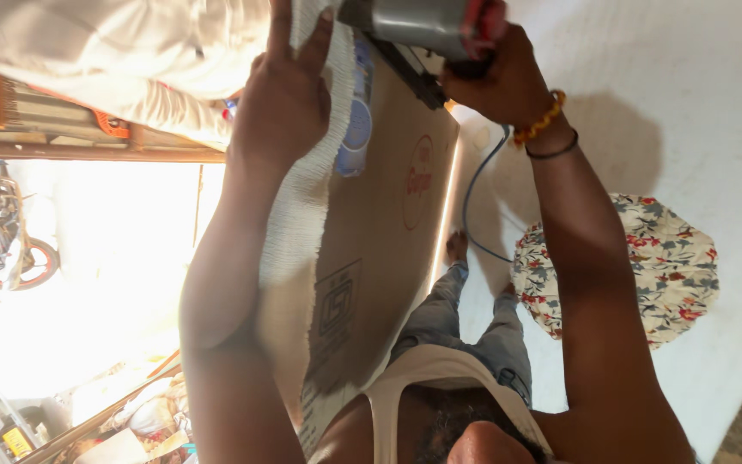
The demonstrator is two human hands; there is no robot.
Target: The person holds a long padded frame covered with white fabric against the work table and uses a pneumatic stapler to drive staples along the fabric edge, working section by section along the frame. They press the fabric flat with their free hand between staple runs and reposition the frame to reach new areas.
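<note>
My left hand (285, 94) lies flat, fingers spread, on a white rough-edged strip (298, 206) that runs along a large brown board (380, 223). My right hand (504, 82), with a beaded bracelet on the wrist, grips a grey power tool with a red part (427, 21) at the board's far end. The tool's dark base (418, 77) rests against the board. A blue cord (474, 198) hangs from the tool down past my legs (474, 326).
A round floral cushion (637, 266) lies on the white floor (697, 103) to the right. A person in white clothing (130, 51) stands at the top left. A clear plastic bottle (358, 129) sits near the strip. A motorcycle (2, 249) stands outside in bright light at the left.
</note>
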